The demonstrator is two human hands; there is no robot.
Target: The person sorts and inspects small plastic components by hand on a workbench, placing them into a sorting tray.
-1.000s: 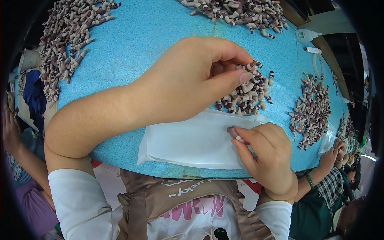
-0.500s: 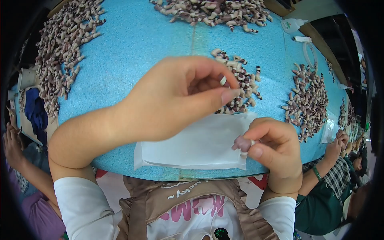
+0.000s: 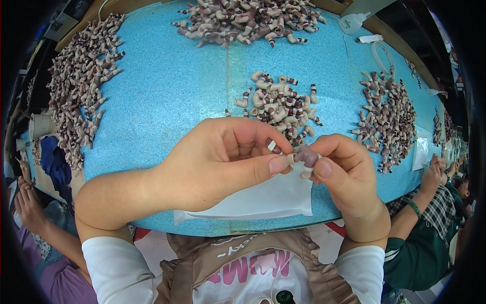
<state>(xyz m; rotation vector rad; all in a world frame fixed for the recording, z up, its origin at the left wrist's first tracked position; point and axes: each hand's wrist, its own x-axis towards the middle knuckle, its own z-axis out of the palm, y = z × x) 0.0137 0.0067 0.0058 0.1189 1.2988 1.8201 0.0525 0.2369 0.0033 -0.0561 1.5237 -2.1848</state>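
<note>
Between the thumb and fingers of my left hand (image 3: 223,164) is a small doll limb (image 3: 274,146), dark brown and white with a cream end. My right hand (image 3: 352,175) pinches a mauve doll torso (image 3: 305,155) with cream parts on it. The limb's cream end meets the torso's left side; whether it is seated in it I cannot tell. Both hands are above a white paper sheet (image 3: 263,200), partly covered by my left hand. Just beyond them lies a loose pile of cream and dark brown limbs (image 3: 278,104).
Larger heaps of doll parts lie at the far side (image 3: 248,20), the left (image 3: 76,76) and the right (image 3: 387,119) of the blue table (image 3: 167,81). A white squeeze bottle (image 3: 353,23) stands at the back right. Other people's hands (image 3: 433,172) work at both sides.
My left hand has come down and nearer, and my right hand has risen slightly. The limb and the torso, apart before, now meet. More of the limb pile shows.
</note>
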